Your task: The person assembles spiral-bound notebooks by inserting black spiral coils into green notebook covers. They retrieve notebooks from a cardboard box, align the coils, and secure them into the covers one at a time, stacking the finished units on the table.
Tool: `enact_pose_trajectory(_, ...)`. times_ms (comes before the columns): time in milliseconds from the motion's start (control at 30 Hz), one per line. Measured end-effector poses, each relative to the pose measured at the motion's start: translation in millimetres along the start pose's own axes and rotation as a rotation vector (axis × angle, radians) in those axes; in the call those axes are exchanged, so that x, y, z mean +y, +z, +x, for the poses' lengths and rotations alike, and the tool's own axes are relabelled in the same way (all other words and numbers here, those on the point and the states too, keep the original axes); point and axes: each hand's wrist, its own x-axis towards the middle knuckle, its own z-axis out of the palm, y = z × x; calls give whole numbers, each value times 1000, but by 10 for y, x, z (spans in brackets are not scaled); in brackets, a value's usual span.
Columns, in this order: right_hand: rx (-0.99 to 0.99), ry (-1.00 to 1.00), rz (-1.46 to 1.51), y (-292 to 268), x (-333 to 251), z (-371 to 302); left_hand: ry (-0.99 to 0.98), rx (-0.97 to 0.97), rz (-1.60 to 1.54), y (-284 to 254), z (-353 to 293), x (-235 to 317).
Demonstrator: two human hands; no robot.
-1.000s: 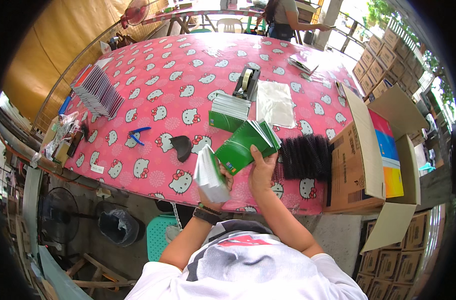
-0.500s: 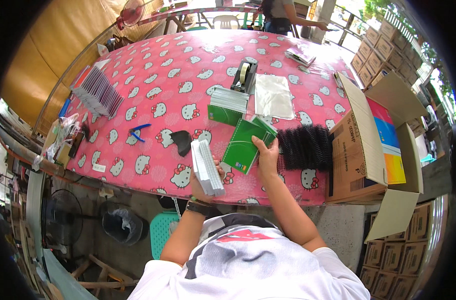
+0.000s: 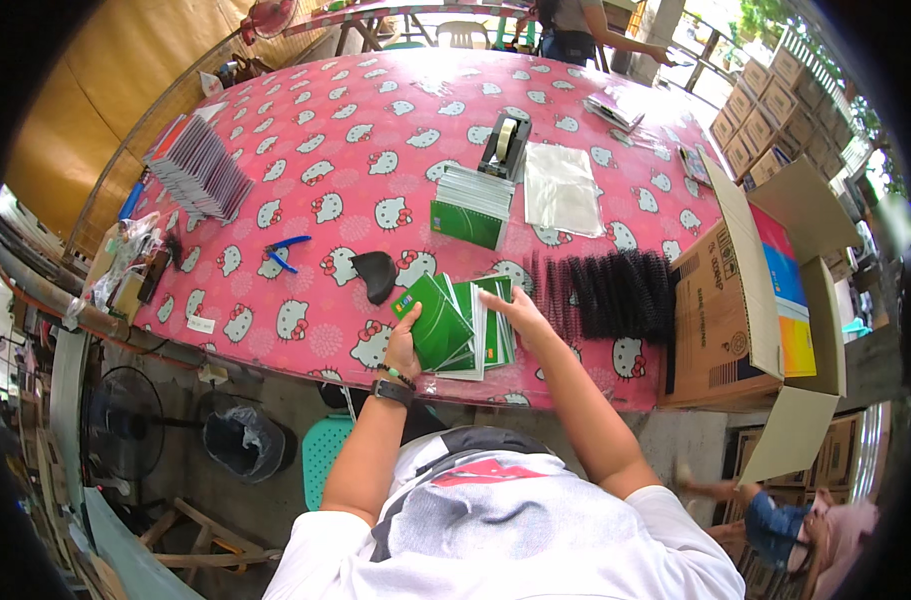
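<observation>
Several small green notebooks lie fanned and overlapping between my two hands, close to the table's near edge. My left hand is closed on their left side, thumb over a green cover. At the right side, my right hand has its thumb on the notebooks there; its other fingers are partly hidden. Just beyond stands a row of green-covered notebooks, next to a black tape dispenser. Black spiral binding coils lie right of my right hand. A dark curved piece rests beyond my left hand.
An open cardboard box stands at the table's right edge. Clear plastic sheets lie beyond the coils. Blue-handled pliers and a tall notebook stack are left. One person stands far off; another is lower right.
The white-edged stack in my left hand has tipped over and met the notebooks in my right hand, now fanned together. My right hand moved slightly down. A person has appeared at lower right.
</observation>
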Motion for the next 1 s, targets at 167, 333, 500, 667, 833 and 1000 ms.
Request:
enact_pose_trajectory(167, 55, -15, -170, 36, 64, 61, -52, 10, 4, 191, -111, 20)
enact_pose_trajectory(333, 42, -47, -142, 99, 34, 24, -71, 8, -65, 0, -105, 26)
enact_pose_trajectory(500, 18, -30, -109, 51, -44, -23, -91, -49, -116, -62, -113, 58)
enact_pose_trajectory(667, 178, -23, -402, 179, -70, -34, -76, -21, -86, -60, -135, 38)
enact_pose_trajectory(833, 120, -10, -237, 56, 102, 95, -76, 11, -49, -8, -90, 48)
enact_pose_trajectory(1000, 106, -9, -132, 59, 166, 130, 2, 57, 0, -80, -79, 68)
